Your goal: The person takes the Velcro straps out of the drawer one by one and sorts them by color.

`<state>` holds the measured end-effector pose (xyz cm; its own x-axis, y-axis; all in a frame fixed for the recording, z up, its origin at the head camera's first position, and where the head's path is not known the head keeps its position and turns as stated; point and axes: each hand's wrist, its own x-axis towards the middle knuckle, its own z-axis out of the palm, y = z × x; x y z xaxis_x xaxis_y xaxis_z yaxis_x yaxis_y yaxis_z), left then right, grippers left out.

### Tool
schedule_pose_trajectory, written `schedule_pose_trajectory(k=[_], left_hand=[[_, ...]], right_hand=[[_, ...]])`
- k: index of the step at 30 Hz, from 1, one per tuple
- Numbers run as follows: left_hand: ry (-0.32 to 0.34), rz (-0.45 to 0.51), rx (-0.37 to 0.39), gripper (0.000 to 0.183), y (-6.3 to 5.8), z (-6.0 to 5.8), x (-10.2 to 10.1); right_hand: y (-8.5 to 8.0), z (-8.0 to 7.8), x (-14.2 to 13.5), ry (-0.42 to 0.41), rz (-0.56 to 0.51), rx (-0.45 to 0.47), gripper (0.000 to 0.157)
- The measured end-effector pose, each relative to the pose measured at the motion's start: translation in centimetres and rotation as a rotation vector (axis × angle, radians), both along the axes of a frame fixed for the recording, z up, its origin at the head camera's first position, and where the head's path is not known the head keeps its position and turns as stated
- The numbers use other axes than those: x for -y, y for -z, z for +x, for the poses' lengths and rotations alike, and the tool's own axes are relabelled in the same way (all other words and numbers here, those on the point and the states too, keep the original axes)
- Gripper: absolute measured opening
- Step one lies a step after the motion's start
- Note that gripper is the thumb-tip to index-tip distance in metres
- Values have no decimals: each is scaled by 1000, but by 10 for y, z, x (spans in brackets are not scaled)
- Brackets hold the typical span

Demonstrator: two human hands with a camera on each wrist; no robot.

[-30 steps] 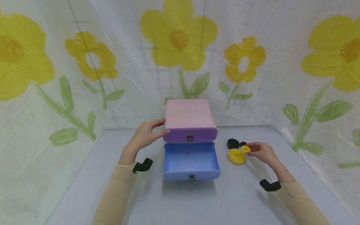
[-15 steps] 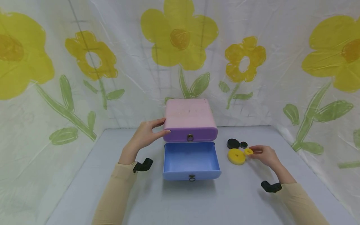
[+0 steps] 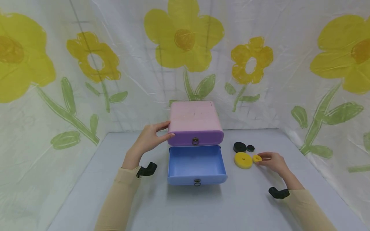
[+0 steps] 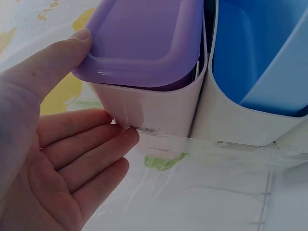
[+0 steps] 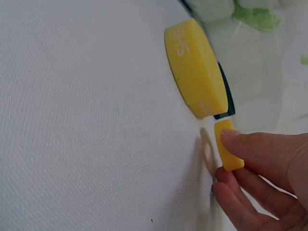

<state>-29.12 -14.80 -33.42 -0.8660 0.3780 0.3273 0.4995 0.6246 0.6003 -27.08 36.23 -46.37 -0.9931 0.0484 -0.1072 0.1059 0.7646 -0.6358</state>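
Note:
My left hand [image 3: 150, 138] rests on the left side of a pink drawer box [image 3: 193, 115], its thumb on the corner of the purple drawer front [image 4: 139, 38] and its straight fingertips against the side wall. Below, a light blue drawer [image 3: 196, 160] is pulled out, with nothing inside. At the right, my right hand [image 3: 273, 162] pinches a small yellow disc [image 5: 228, 147] with a centre hole between thumb and fingers. It is held close over the table, its shadow below it. Just left lies a bigger yellow disc [image 3: 243, 160] with a centre hole and white lettering on its rim.
A larger black disc [image 3: 239, 147] and a small black disc [image 3: 250, 148] lie behind the yellow ones. The drawers stand at the back of the white table [image 3: 196, 208], before a flower-printed curtain [image 3: 138, 80]. Both drawer fronts have metal ring pulls.
My right hand has drawn the small yellow disc toward me and to the right, off the small black disc, which now shows fully. My left hand has stayed put.

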Motion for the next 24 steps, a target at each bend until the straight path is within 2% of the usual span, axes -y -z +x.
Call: schedule_pose_trajectory(k=[24], left_hand=[[0, 8, -9, 71, 1, 0, 0]], right_hand=[[6, -3, 5, -16, -37, 59, 55]])
